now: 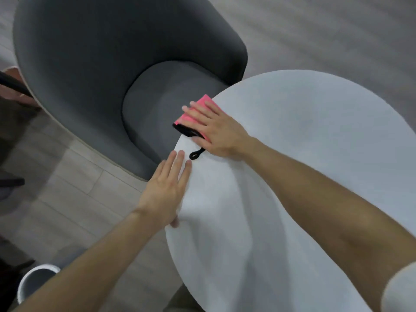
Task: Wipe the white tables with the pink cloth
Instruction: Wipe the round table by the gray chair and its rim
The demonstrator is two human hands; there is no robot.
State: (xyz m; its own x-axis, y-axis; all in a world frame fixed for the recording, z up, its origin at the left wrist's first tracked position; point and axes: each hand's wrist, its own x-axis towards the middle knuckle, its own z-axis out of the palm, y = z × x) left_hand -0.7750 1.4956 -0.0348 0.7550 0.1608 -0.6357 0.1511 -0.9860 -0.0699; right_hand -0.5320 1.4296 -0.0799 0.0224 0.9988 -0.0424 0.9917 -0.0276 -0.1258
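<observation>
Cloth, pink with black trim, lies at the left edge of the table, partly overhanging it. Right hand presses flat on the cloth, fingers straight and slightly spread. A black loop trails out beside this hand. Left hand rests flat on the table's edge, fingers straight and close together. A grey chair stands just beside the table. A white bin sits on the floor.

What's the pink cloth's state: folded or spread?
Folded, apparently: the pink cloth is a compact pad barely larger than the right hand pressing it.
</observation>
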